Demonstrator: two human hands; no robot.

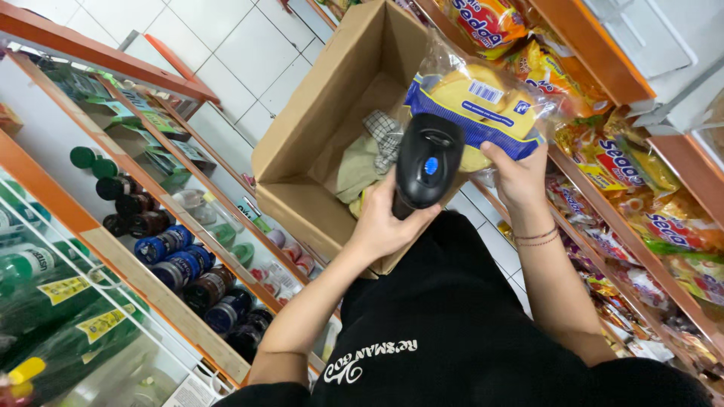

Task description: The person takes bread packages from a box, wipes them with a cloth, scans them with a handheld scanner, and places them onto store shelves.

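At the left of the frame, dark bottles (162, 252) fill the orange-edged shelf (128, 264). Your left hand (388, 222) is wrapped tight around a black barcode scanner (426, 162) at centre, above the open cardboard box (324, 143). Your right hand (520, 177) grips a clear packet of yellow snacks (483, 102), upper right of centre.

black scanner (427, 167) with blue button, yellow-and-blue packet (483, 105), brown cardboard box (324, 113), checked cloth (385, 136)
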